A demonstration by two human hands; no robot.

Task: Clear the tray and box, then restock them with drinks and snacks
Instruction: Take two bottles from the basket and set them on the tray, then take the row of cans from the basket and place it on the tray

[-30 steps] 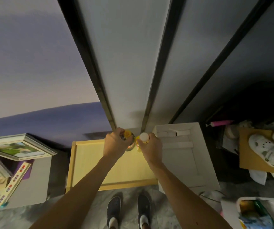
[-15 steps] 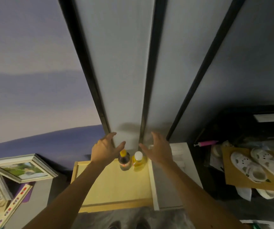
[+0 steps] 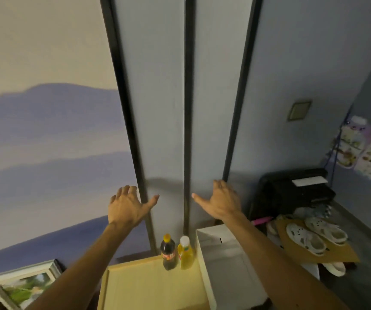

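A dark cola bottle (image 3: pixel 168 253) with a yellow cap and a yellow juice bottle (image 3: pixel 185 253) with a white cap stand side by side in the far right corner of the wooden tray (image 3: pixel 139 287). A white box (image 3: pixel 227 262) sits right of the tray, its inside bare where visible. My left hand (image 3: pixel 127 206) and my right hand (image 3: pixel 221 201) are raised above the bottles with fingers spread, holding nothing.
Sliding panels with dark frames rise behind the tray. Framed pictures (image 3: pixel 23 285) lean at the lower left. At the right, white clogs (image 3: pixel 314 234) lie on a cardboard sheet and a black printer (image 3: pixel 296 191) stands by the wall.
Both hands let go of the bottles, which now stand on the tray, and lifted away with fingers opening. The camera tilted upward.
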